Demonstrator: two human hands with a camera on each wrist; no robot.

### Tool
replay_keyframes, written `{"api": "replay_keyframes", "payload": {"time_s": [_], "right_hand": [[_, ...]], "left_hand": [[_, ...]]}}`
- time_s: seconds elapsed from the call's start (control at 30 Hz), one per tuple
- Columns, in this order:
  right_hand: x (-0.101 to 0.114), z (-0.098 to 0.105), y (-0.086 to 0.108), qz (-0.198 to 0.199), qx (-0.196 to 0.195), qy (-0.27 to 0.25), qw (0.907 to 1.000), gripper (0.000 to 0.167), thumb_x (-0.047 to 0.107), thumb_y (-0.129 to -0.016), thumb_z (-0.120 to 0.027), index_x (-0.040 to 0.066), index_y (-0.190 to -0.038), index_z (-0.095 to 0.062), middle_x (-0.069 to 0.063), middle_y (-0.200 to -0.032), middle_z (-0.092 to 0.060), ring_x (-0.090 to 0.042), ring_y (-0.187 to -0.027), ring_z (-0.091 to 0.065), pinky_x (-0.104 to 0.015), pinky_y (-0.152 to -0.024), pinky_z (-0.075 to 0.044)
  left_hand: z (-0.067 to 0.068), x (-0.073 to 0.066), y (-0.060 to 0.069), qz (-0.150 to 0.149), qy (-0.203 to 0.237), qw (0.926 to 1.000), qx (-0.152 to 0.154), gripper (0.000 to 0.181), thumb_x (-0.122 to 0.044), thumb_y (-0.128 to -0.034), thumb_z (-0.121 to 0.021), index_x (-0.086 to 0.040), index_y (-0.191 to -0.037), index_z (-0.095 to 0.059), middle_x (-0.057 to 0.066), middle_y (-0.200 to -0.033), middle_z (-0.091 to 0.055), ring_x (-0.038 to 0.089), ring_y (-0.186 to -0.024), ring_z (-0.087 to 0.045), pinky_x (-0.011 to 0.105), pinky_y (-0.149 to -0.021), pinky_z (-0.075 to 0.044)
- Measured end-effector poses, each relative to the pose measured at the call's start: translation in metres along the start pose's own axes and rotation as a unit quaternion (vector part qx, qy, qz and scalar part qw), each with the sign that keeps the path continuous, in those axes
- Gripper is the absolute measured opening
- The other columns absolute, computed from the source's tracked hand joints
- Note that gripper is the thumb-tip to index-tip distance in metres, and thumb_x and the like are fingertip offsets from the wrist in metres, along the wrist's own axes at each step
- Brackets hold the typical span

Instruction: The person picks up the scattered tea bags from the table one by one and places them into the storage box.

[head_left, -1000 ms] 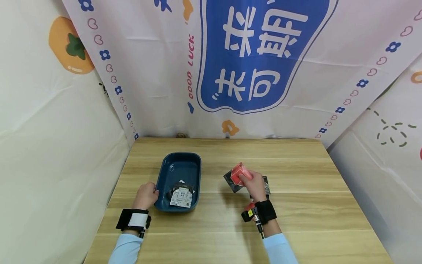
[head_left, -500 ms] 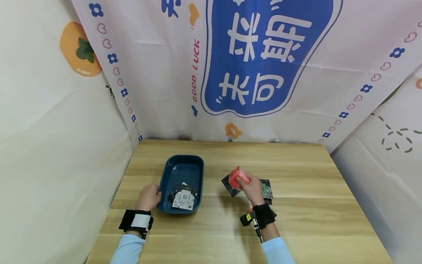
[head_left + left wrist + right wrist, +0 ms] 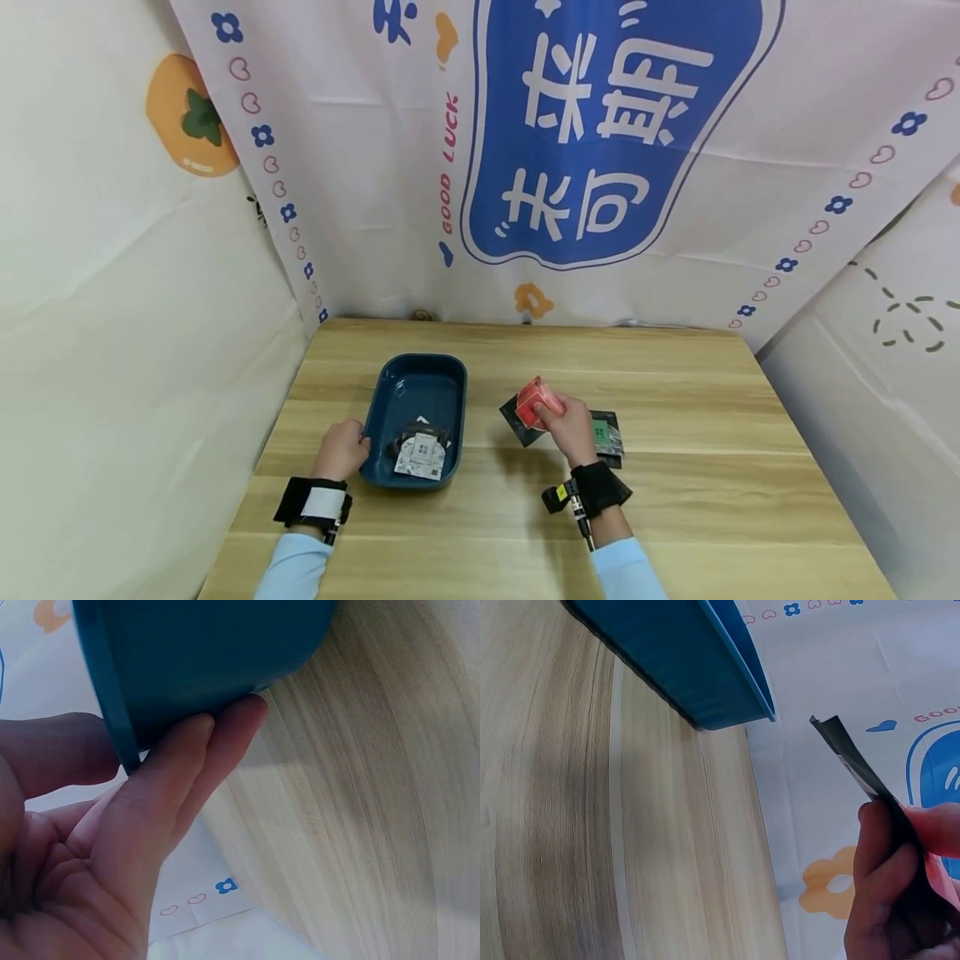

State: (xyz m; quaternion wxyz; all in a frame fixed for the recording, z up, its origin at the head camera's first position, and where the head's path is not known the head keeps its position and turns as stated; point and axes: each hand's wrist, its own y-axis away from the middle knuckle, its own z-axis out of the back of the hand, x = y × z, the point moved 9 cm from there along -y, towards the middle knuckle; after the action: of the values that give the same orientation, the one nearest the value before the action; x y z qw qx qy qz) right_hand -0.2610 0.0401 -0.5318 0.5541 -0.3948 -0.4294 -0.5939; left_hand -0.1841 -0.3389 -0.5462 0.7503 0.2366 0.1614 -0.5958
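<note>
- Left sleeve point(image 3: 291, 568): light blue, plain, ending below the wrist.
- Right sleeve point(image 3: 628, 568): same light blue, likewise plain.
- Left wrist strap point(image 3: 295, 501): wide, black, with a pale grey-white rectangular patch point(image 3: 323, 503).
- Left plug point(image 3: 331, 534): slim, dark with a light section, at the strap's inner edge; detail too small to read.
- Right wrist strap point(image 3: 602, 488): wide, black, one corner angular.
- Small camera unit point(image 3: 554, 501): black, rounded, with a yellow marking point(image 3: 562, 492).
- Right plug point(image 3: 577, 509): black and silver, slim, pointing toward the sleeve.
- Left hand point(image 3: 342, 451), right hand point(image 3: 573, 430): bare.
</note>
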Motion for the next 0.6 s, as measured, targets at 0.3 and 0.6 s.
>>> {"api": "replay_keyframes", "payload": {"time_s": [0.3, 0.6], "right_hand": [[0.0, -0.008, -0.001, -0.018, 0.01, -0.02, 0.9996, 0.025, 0.013, -0.089, -0.072, 0.0, -0.11, -0.073, -0.012, -0.086, -0.074, -0.01, -0.064, -0.062, -0.028, -0.061, -0.05], [0.009, -0.02, -0.001, 0.006, 0.018, -0.033, 0.9993, 0.025, 0.012, -0.089, -0.072, -0.001, -0.11, -0.073, -0.014, -0.087, -0.074, -0.007, -0.064, -0.062, -0.025, -0.06, -0.051]], "left_hand": [[-0.003, 0.0, -0.001, 0.008, -0.004, 0.9999, 0.012, 0.023, -0.003, -0.0937, -0.059, -0.002, -0.071, -0.057, 0.005, -0.061, -0.048, 0.018, -0.055, -0.048, 0.029, -0.051, -0.036], [-0.003, 0.001, 0.0, 0.01, -0.003, 0.9999, 0.008, 0.028, -0.003, -0.0932, -0.059, -0.005, -0.067, -0.05, 0.003, -0.06, -0.043, 0.018, -0.054, -0.047, 0.029, -0.051, -0.035]]}}
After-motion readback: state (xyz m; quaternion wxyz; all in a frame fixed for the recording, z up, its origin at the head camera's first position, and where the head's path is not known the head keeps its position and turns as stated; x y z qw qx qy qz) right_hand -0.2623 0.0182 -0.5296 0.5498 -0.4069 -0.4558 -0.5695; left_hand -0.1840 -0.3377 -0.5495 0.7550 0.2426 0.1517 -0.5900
